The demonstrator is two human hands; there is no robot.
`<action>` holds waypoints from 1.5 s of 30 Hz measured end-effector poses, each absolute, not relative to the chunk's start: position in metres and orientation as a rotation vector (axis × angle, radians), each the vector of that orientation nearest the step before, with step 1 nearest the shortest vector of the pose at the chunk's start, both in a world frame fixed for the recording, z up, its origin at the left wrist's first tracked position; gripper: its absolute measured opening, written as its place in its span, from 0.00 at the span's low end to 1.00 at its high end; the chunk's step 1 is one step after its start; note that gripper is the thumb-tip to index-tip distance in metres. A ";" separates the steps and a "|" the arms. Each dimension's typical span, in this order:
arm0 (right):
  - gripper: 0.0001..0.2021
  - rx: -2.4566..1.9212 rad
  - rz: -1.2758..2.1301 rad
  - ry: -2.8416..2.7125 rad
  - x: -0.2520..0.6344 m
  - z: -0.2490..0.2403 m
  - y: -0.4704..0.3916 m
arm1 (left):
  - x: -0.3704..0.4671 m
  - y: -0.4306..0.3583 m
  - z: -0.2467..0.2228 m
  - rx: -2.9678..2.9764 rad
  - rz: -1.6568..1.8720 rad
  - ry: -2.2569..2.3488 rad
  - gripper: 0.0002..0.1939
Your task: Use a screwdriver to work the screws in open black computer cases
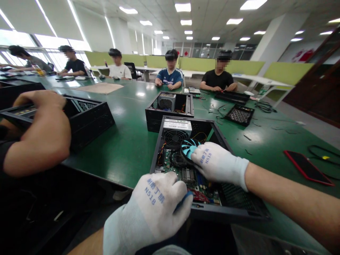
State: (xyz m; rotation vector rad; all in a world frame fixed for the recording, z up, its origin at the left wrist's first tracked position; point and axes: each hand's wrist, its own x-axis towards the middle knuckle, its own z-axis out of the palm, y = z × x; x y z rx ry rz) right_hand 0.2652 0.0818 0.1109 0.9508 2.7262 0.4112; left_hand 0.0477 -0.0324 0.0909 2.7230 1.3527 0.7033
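Note:
A black computer case (156, 156) lies open in front of me, with a green motherboard (170, 161), a power supply (177, 125) at its far end and a red card (199, 196) near its close edge. My right hand (212, 161), in a white glove, grips a round fan with light blue blades (189, 147) above the board. Over the near left side of the case is my gloved left hand (162, 202), its fingers curled together around something blue that I cannot make out.
Another open case (170, 112) stands just behind. At the left, a person's bent arm (39, 134) reaches over a third case (92, 122). A red-edged black panel (308, 167), cables and a black tray (239, 114) lie right. Several people sit across the green table (124, 141).

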 end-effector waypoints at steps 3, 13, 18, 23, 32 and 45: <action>0.12 1.088 0.421 2.667 0.279 0.114 0.088 | 0.048 -0.032 0.091 2.724 0.721 1.357 0.13; 0.16 1.365 0.417 2.504 0.283 0.113 0.126 | 0.048 -0.033 0.089 2.736 0.725 1.345 0.11; 0.15 1.401 0.388 2.404 0.275 0.107 0.155 | 0.049 -0.032 0.090 2.742 0.693 1.358 0.12; 0.19 1.354 0.395 2.444 0.278 0.107 0.154 | 0.049 -0.031 0.089 2.735 0.703 1.356 0.12; 0.21 1.926 0.069 2.873 0.306 0.115 0.135 | 0.049 -0.031 0.088 2.732 0.704 1.367 0.11; 0.19 1.750 -0.272 3.034 0.313 0.112 0.131 | 0.059 -0.004 0.116 2.770 0.384 1.295 0.10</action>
